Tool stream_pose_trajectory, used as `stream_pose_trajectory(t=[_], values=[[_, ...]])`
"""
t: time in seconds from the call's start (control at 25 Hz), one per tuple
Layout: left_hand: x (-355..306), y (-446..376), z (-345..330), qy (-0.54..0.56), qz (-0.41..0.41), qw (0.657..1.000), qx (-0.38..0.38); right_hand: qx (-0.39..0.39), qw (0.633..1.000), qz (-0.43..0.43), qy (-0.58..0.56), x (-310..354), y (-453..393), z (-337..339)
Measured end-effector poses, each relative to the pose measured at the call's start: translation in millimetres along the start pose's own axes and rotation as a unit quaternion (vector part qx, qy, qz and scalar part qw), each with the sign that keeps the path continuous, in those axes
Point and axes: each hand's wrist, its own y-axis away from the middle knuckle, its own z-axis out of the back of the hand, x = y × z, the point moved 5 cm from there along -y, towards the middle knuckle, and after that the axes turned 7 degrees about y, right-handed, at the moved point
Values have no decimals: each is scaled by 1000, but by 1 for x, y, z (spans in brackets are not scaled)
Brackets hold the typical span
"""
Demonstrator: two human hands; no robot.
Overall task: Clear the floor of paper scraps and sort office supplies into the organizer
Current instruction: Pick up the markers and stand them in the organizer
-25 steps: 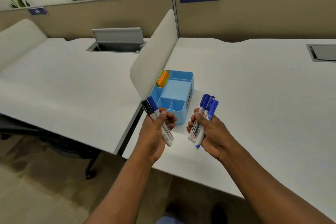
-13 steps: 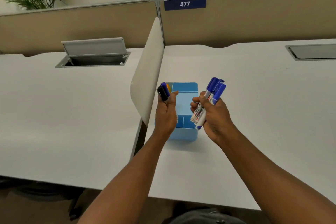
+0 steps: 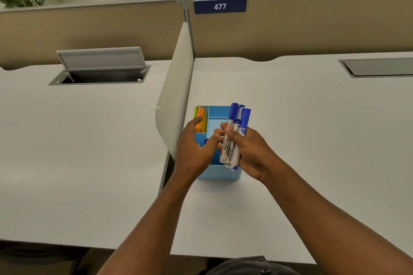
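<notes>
A light blue organizer (image 3: 218,174) stands on the white desk (image 3: 301,129), right beside the divider panel. Orange and green sticky notes (image 3: 200,118) fill its far left compartment. My right hand (image 3: 250,152) grips a bundle of three blue-capped whiteboard markers (image 3: 234,136) over the organizer, caps pointing away from me. My left hand (image 3: 194,147) hovers over the organizer's left side with fingers spread and nothing in it. Just past its fingers a blue cap (image 3: 205,141) shows inside a near-left compartment.
A white divider panel (image 3: 176,94) separates the two desks, close to my left hand. An open cable hatch (image 3: 100,67) sits on the left desk, a closed one (image 3: 380,67) at the far right. Beige partitions with a "477" sign (image 3: 220,6) run along the back.
My left hand held two markers; it has let them go into the organizer and now is empty with fingers apart. My right hand moved over the organizer with its markers.
</notes>
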Motion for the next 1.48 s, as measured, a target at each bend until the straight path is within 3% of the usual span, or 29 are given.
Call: stream_pose_trajectory(t=[0.08,0.16,0.24,0.32,0.44,0.52,0.72,0.92,1.28,1.48], values=[[-25,-3,2,58,-13,998,33,106,994,-17,16,12,5,-6],[-40,-10,-1,160,40,982,89,195,980,-25,40,24,10,-14],[-50,-17,0,217,73,969,96,223,973,-8,63,34,11,-19],[-55,-23,10,205,66,975,51,176,980,28,88,40,5,-16],[-51,-24,27,123,30,991,-40,34,996,51,69,38,-6,4],[-47,-17,23,107,16,994,-33,-11,993,47,111,33,-8,12],[-34,3,6,-70,-42,997,-2,-24,964,84,253,23,-10,3],[-18,15,6,-153,-41,987,35,-19,953,106,282,13,-12,-6],[-6,23,16,-145,-63,987,11,26,933,113,341,12,-14,-12],[-1,27,17,-124,-77,989,-16,-6,936,136,325,19,-15,-9]])
